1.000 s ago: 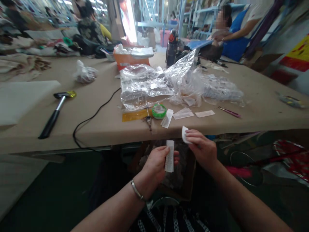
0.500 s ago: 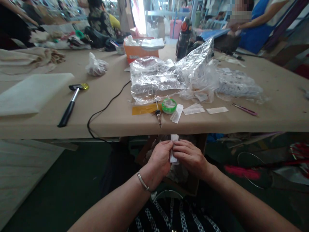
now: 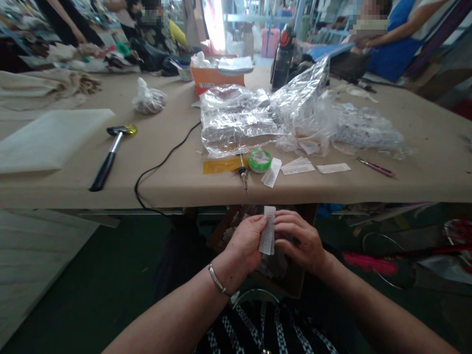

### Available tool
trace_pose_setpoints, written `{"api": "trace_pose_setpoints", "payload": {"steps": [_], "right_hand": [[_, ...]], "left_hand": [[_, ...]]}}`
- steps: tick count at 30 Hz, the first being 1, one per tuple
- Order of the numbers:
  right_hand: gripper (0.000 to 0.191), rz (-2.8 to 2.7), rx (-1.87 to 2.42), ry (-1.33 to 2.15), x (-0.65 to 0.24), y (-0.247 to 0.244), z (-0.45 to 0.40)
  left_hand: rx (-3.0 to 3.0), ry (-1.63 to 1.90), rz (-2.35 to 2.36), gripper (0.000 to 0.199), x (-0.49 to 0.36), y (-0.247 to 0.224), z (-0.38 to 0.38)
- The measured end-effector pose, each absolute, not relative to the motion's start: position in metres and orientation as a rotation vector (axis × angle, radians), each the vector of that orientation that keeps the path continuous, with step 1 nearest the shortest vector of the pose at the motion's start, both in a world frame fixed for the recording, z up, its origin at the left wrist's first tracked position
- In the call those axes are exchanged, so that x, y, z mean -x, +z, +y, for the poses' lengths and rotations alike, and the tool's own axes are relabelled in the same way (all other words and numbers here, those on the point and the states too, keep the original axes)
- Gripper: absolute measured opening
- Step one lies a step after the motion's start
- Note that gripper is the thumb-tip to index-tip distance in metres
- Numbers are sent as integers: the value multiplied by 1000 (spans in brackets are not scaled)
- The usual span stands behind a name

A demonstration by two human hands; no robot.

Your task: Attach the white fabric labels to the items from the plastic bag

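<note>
Left hand (image 3: pixel 246 241) is holding white labels (image 3: pixel 268 231) below near table edge; right hand (image 3: pixel 303 240) is curling loosely, fingers beside them at right.

Small tools and label strips (image 3: pixel 298 166) line the near edge of the worktable (image 3: pixel 177 186), before the plastic wrapping (image 3: pixel 239 118).
The hammer (image 3: pixel 104 169) lies on the left, beside a flat sheet (image 3: pixel 51 140), with a small bag (image 3: pixel 149 100) behind it. Mid-table, the tape roll (image 3: pixel 260 161) sits between the pointed tool (image 3: pixel 243 178) and the strips; the tweezers (image 3: pixel 376 167) lie farther right. Behind the wrapping stands a box (image 3: pixel 217 81), with a bottle (image 3: pixel 283 59) to its right.
</note>
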State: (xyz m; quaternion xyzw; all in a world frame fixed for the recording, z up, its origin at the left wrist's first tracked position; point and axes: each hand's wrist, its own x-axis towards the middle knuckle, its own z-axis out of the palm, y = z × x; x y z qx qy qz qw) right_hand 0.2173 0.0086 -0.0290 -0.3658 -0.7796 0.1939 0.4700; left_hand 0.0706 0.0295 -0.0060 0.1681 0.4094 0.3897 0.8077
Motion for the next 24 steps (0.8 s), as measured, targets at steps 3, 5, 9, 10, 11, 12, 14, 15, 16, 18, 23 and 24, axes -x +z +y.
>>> {"api": "trace_pose_setpoints", "payload": {"steps": [3, 5, 9, 10, 11, 12, 14, 15, 16, 18, 23, 24], "right_hand": [[18, -1478, 1082, 885, -221, -28, 17], [29, -1299, 1065, 1300, -224, -30, 24], [42, -1169, 820, 1912, -228, -37, 33], [43, -1152, 768, 1973, -228, -39, 33], [42, -1133, 726, 2005, -228, -41, 34], [40, -1113, 692, 2020, -228, -43, 34], [35, -1075, 640, 2031, -227, -46, 33], [33, -1065, 619, 2035, -227, -48, 33], [32, -1061, 604, 2038, -227, -50, 33], [31, -1074, 602, 2034, -227, -52, 33], [36, -1183, 687, 1998, -227, -49, 33], [39, -1212, 721, 1955, -226, -47, 33]], "left_hand": [[-412, 711, 903, 16, -68, 1, 26], [-442, 686, 896, 17, -67, 4, 23], [-472, 635, 824, 20, -64, 6, 18], [-474, 614, 811, 20, -63, 6, 16], [-476, 595, 801, 20, -62, 6, 15], [-477, 582, 797, 20, -62, 6, 14], [-484, 568, 801, 19, -61, 6, 13], [-489, 561, 804, 18, -61, 5, 13], [-496, 555, 806, 18, -60, 5, 13], [-506, 536, 801, 18, -59, 4, 14], [-527, 531, 810, 16, -58, 1, 15], [-534, 550, 823, 16, -57, 0, 15]]}}
